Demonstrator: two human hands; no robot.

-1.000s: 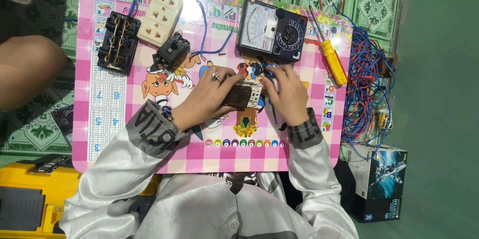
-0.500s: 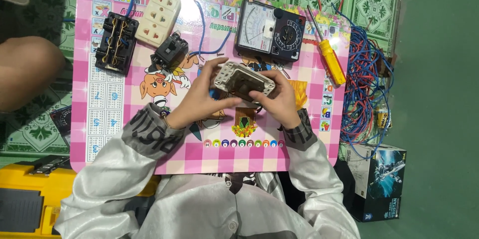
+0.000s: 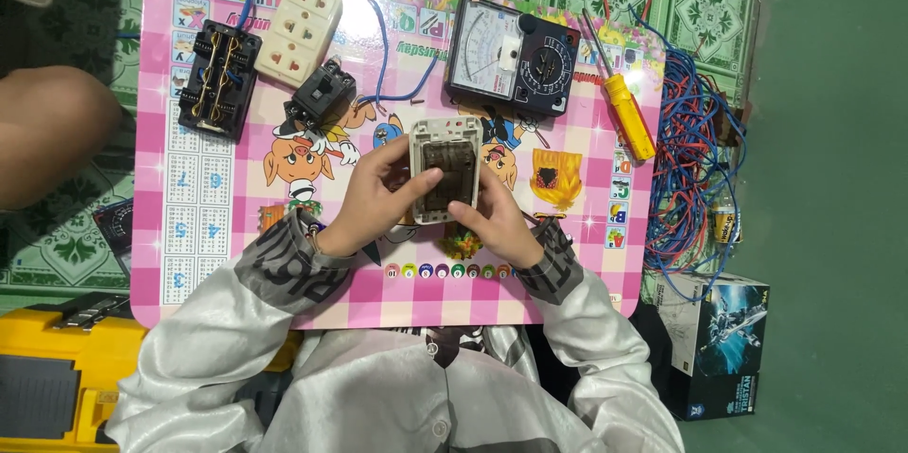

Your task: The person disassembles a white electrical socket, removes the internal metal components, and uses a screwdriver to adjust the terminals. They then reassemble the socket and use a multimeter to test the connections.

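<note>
Green patterned floor, pink cartoon counter laid over it. White switch housing held above counter centre, just below analog multimeter, open back with dark innards turned up. Left hand fingers clamped on housing's left edge, right hand fingers clamped on lower right corner. No wires attached; yellow screwdriver untouched right of multimeter. Work judged early.

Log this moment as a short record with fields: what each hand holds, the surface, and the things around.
held item: white switch plate, back side up, dark insert showing
left hand: grips the plate's left edge
right hand: grips its lower right edge
surface: pink checked children's table
behind plate: analog multimeter
right: yellow screwdriver, blue wire tangle
left: cream socket strip, black terminal block
</note>
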